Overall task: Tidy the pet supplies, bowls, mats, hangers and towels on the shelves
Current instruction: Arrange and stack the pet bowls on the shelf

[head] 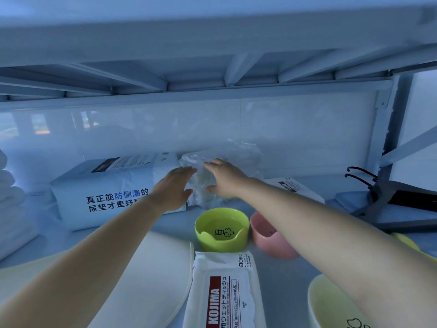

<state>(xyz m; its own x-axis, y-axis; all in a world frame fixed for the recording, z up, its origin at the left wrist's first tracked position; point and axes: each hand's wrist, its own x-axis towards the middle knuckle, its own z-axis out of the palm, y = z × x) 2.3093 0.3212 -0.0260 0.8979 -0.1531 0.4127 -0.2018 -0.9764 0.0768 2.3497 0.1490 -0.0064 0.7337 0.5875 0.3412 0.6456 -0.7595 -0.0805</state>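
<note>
Both hands reach to the back of the shelf (283, 275), where a crumpled clear plastic bag (238, 155) stands against the glossy white back panel. The left hand (173, 185) lies flat against the bag's left side, fingers straight and together, thumb spread low. The right hand (223, 178) meets the bag from the right, its fingers stretched over the crinkled film and the thumb below. Neither hand curls round the bag, which sits pressed between the two palms.

Just left of the bag lies a large white pad pack (106, 192) printed with "真正能防侧漏的" and, beneath it, "尿垫才是好", the rest hidden by the left forearm. Nearer the camera a lime-green bowl (222, 229) with a small cartoon drawing inside stands beside a pink bowl (269, 237). In front of the green bowl lies a white wet-tissue pack (222, 292) reading "KOJIMA" on a red band, with "80" and "open" in small print. A second, similar pack (295, 188) shows beyond the right forearm. A cream mat (146, 280) lies at lower left, a pale yellow bowl (331, 304) at lower right, rolled white towels (9, 185) at the far left, and black hangers (361, 176) at the right.
</note>
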